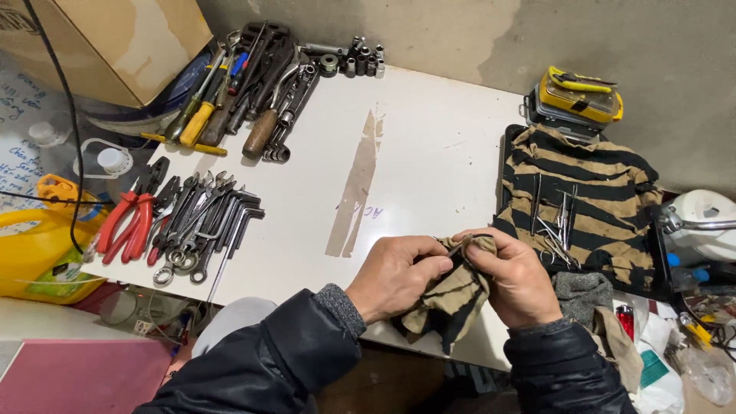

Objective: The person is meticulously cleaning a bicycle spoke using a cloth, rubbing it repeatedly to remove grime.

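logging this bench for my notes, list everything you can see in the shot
rag: one, tan and black striped, in both hands at the table's near edge
table: one, white, centre, with a brown streak
striped cloth: one, tan and black, spread on a black tray at right
small metal tools: several, silver, on the striped cloth
spanners: a pile, grey, left of table
pliers: one pair with red handles, far left
screwdrivers: several, yellow, wood and dark handles, back left
sockets: several, silver, back edge
case: one, yellow and grey, back right
box: one, cardboard, top left
jug: one, yellow, left
left hand: grip on rag
right hand: grip on rag
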